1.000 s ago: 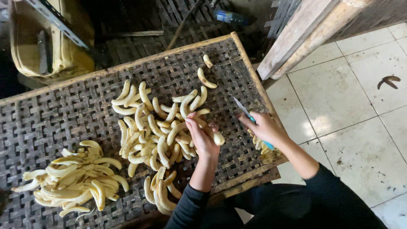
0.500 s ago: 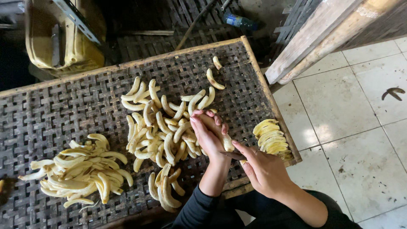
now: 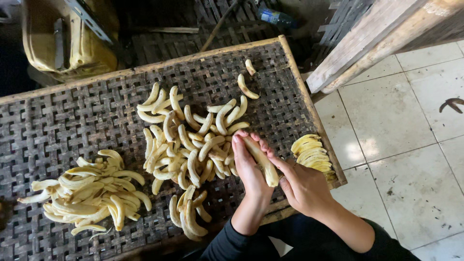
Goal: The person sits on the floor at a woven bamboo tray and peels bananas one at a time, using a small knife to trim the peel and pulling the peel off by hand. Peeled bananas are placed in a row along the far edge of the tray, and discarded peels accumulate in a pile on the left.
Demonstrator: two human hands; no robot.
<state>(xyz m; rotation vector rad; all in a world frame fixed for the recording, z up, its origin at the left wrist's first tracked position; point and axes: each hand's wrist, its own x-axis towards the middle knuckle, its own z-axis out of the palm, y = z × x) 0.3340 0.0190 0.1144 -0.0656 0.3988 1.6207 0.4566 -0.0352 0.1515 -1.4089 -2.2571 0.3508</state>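
Both hands meeting over the near right part of the woven tray (image 3: pixel 58 125), sharing one peeled banana (image 3: pixel 261 162). Left hand (image 3: pixel 249 166) cupped beneath it, fingers closed along its side; right hand (image 3: pixel 302 186) gripping its near end with thumb and fingertips. No blade visible from this angle.

Progress, judged from the layout: large pile of peeled bananas (image 3: pixel 191 145) at tray centre, apparently awaiting handling; heap of thinner cut strips (image 3: pixel 87 188) at near left, apparently finished; small neat stack of slices (image 3: pixel 311 152) at the right edge, just beside the hands. Two stray bananas (image 3: pixel 246 84) lying apart toward the far right. Appears under way, with much of the central pile left.

Surface: dark basket-weave tray in a pale wooden frame, worn, resting low. Room: pale tiled floor (image 3: pixel 396 125) at right, scuffed and spotted; timber planks (image 3: pixel 382 38) leaning at far right; yellowish container (image 3: pixel 67 34) at far left; further woven trays behind
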